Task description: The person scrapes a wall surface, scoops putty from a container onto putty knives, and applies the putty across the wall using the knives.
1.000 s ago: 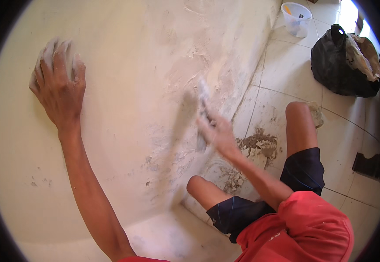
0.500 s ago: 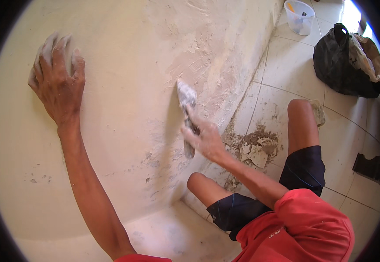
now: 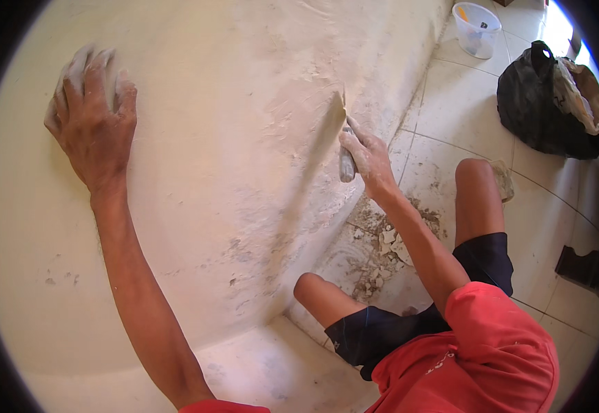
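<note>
The cream plaster wall [image 3: 189,151] carries a blotchy, pinkish-beige patch [image 3: 299,107] and grey mottling lower down. Whitish dust pales the fingers of the person's left hand [image 3: 94,117] and the right hand [image 3: 370,160], where a slim hand tool shows a grey handle [image 3: 347,166]. The short-sleeved cloth shirt [image 3: 502,337] is red with small white lettering; the shorts [image 3: 375,337] are near-black. Dark joint lines grid the off-white floor tiles [image 3: 465,110], strewn with white and grey-brown rubble [image 3: 390,242]. The plastic bag [image 3: 530,103] is black, the round tub [image 3: 476,45] translucent white.
</note>
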`<action>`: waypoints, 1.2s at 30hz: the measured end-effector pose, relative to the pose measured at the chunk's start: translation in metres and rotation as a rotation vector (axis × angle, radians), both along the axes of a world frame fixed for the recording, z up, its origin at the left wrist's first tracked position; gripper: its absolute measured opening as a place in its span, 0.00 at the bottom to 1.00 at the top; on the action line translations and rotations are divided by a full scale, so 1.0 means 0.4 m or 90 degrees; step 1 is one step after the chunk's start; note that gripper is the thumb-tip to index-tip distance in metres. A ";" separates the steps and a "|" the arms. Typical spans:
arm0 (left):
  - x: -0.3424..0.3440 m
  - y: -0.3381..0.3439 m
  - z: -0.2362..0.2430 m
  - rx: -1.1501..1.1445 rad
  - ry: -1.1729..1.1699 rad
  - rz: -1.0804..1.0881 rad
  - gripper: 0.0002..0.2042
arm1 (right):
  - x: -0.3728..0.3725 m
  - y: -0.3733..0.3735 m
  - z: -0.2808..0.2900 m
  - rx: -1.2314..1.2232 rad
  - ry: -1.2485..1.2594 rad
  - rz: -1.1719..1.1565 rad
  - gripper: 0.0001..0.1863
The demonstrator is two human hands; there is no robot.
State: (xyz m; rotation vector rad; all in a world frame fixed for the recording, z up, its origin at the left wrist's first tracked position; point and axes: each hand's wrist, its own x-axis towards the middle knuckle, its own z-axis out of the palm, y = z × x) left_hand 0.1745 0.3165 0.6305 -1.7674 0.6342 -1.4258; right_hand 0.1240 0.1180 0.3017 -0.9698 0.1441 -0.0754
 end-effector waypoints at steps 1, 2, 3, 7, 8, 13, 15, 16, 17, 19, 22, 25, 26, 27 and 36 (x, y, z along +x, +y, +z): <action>0.000 -0.002 0.003 -0.002 0.004 0.003 0.19 | -0.001 0.004 0.007 0.001 -0.002 0.001 0.28; 0.000 0.002 0.003 0.000 0.004 0.006 0.19 | -0.004 0.017 0.021 -0.054 -0.009 -0.007 0.28; 0.000 0.004 0.003 0.000 0.000 0.009 0.19 | -0.008 0.031 0.031 -0.109 -0.017 -0.015 0.28; -0.004 0.021 -0.003 0.005 -0.001 0.016 0.19 | -0.071 0.121 0.067 -0.222 -0.044 0.015 0.36; -0.007 0.021 0.004 0.006 -0.003 0.015 0.19 | -0.094 0.137 0.086 -0.218 -0.072 0.032 0.36; 0.008 0.011 -0.007 0.003 -0.001 -0.009 0.18 | -0.206 0.210 0.043 -0.360 -0.227 -0.011 0.34; -0.003 0.009 -0.002 0.004 -0.003 -0.005 0.18 | -0.225 0.218 0.050 -0.372 -0.289 -0.041 0.33; -0.007 0.010 0.001 0.003 -0.001 -0.005 0.18 | -0.231 0.217 0.054 -0.349 -0.264 -0.056 0.34; -0.006 0.009 -0.003 0.002 0.001 -0.004 0.18 | -0.238 0.213 0.056 -0.329 -0.234 -0.071 0.35; -0.002 0.010 -0.009 0.008 -0.021 -0.004 0.18 | -0.188 0.239 0.043 -0.374 -0.275 -0.161 0.36; -0.001 0.017 -0.002 0.011 -0.013 -0.029 0.18 | -0.120 0.275 0.044 -0.449 -0.333 -0.197 0.37; -0.001 0.003 0.001 0.005 -0.005 -0.026 0.18 | -0.083 0.317 0.012 -0.563 -0.295 -0.188 0.39; -0.003 0.006 0.002 0.006 -0.005 -0.022 0.18 | -0.086 0.338 -0.011 -0.582 -0.294 -0.185 0.38; 0.003 0.004 -0.005 0.002 -0.013 -0.023 0.18 | -0.088 0.347 -0.039 -0.608 -0.288 -0.186 0.38; -0.008 -0.001 -0.005 -0.006 -0.009 -0.016 0.17 | -0.243 0.261 -0.165 -0.714 -0.296 -0.053 0.37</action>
